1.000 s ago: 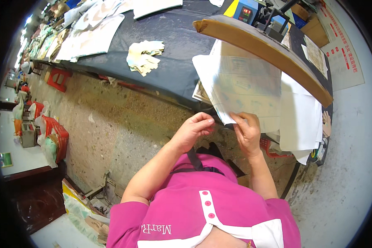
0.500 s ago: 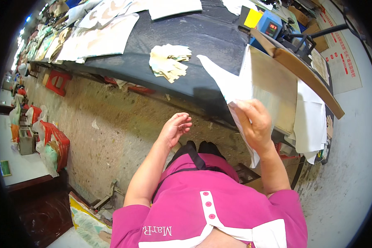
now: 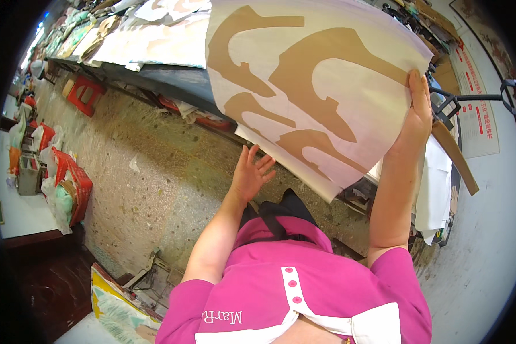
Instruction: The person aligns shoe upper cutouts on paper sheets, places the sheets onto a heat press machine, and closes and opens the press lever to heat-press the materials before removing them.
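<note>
A large white sheet (image 3: pixel 304 97) printed with curved tan shapes is held up over the dark table (image 3: pixel 178 81). My right hand (image 3: pixel 421 103) grips its right edge, with the thumb on the printed face. The sheet hangs at a tilt, its lower edge reaching down toward my body. Just below that edge my left hand (image 3: pixel 253 173) is raised, fingers spread, holding nothing. Behind the sheet, most of the table's right part is hidden.
More printed sheets (image 3: pixel 155 40) lie on the table's far left. A brown strip (image 3: pixel 456 157) and white cloth (image 3: pixel 433 183) are at the right end. A red stool (image 3: pixel 86 94) and a red basket (image 3: pixel 74 186) stand left, on the floor and beside a white surface.
My right hand has lifted the sheet up and to the right, turning its printed face into view. It now covers the gloves and blue machine. My left hand has moved slightly right, its fingers spreading.
</note>
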`<control>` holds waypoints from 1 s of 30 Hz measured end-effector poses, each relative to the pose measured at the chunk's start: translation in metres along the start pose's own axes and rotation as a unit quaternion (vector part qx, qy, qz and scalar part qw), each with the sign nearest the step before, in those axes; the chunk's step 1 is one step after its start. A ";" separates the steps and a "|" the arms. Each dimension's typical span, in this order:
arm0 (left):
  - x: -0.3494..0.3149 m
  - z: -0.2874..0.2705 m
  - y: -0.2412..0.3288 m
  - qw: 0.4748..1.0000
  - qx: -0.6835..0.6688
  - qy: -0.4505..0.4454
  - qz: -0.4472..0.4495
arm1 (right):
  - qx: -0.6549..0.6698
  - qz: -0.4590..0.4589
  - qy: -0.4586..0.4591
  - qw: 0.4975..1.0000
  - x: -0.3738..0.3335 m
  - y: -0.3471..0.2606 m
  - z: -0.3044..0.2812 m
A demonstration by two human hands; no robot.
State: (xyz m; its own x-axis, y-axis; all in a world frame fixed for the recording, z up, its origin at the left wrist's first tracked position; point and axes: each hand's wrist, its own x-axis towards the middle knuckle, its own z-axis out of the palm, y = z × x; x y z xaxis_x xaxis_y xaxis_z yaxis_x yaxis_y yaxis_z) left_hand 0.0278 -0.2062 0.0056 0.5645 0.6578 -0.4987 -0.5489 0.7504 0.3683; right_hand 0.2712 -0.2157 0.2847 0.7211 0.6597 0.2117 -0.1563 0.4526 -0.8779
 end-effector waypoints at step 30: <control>0.190 0.039 0.164 0.974 0.122 0.180 0.061 | 0.090 0.101 -0.061 0.989 0.341 0.245 -0.022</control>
State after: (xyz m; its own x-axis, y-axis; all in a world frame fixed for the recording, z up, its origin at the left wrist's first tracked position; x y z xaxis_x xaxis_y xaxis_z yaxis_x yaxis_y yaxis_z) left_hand 0.0693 0.0440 0.0023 0.2275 0.7100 -0.6665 -0.4110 0.6905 0.5953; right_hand 0.4940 0.1068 0.1326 0.5773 0.8104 0.1000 -0.4140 0.3960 -0.8196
